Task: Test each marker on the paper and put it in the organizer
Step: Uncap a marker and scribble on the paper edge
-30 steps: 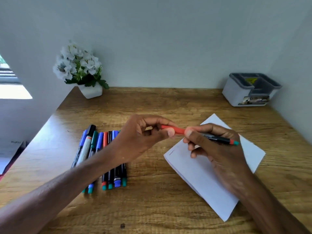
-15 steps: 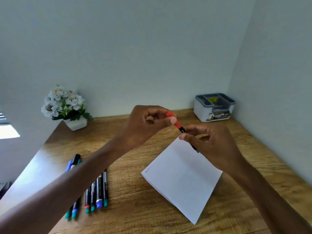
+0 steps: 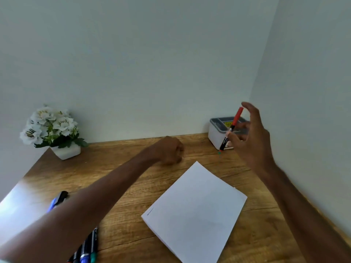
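My right hand [image 3: 252, 141] is raised in front of the grey-and-white organizer [image 3: 214, 132] at the back right. It pinches a black marker with a red cap [image 3: 236, 119], held nearly upright with the cap on and pointing up; its index finger sticks up. My left hand [image 3: 170, 150] rests on the wooden table [image 3: 117, 173] as a curled fist, with nothing seen in it. The white paper [image 3: 195, 209] lies near the front right, with a small mark at its left corner. Several other markers [image 3: 89, 247] lie at the front left, partly hidden by my left forearm.
A white pot of white flowers [image 3: 66, 151] stands at the back left. A blue and black marker [image 3: 58, 198] sticks out beyond my left forearm. Walls close off the table at the back and the right.
My hands have separated. The right hand carried the capped marker up and right to the organizer, while the left hand dropped to the table as a fist. The camera has tilted up.
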### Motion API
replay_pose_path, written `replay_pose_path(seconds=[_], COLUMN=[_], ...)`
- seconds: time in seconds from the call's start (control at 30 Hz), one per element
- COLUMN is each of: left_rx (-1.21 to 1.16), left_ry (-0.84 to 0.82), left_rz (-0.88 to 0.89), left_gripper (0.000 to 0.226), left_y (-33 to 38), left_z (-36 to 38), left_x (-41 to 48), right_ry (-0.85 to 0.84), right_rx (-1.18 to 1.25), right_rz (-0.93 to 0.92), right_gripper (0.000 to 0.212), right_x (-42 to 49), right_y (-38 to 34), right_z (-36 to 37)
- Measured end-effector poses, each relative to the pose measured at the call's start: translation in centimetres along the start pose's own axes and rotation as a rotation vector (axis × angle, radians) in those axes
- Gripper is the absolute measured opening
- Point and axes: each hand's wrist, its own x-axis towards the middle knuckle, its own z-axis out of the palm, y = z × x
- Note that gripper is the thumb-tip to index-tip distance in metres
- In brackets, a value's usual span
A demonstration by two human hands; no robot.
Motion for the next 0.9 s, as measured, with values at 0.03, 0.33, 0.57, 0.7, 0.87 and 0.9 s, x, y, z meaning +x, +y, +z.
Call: replay_pose_path(seconds=[0.03,0.33,0.57,0.7,0.87,0.9], left_rx=[-0.006,0.079,0.075,0.084,0.087,0.085], left_ry=[-0.008,-0.027,-0.022,-0.017,-0.032,-0.029], left_rz=[-0.009,0.062,0.066,0.048,0.028,0.026], left_gripper=[0.012,0.026,0.037,0.034,0.039,0.038], left_y=[-0.1,-0.7,-0.8,-0.6,-0.6,-0.7], left_z=[-0.1,-0.1,0.0,0.1,0.1,0.2], left_x=[0.4,2.0,1.5,1.4,1.3,1.3], right_ry=[0.018,0.15,-0.003,-0.018,-0.004,0.009], right_rx=[-0.006,-0.094,-0.209,-0.202,-0.2,-0.203], right_rz=[-0.016,-0.162,-0.073,-0.03,-0.024,-0.03], right_gripper=[0.082,0.067,0.054,0.053,0.062,0.066], right_x=[0.9,6.8,6.0,5.3,4.9,4.8], right_y=[0.2,1.4,4.4,4.9,4.4,4.2], right_z=[0.1,2.3,4.1,4.3,4.0,3.9])
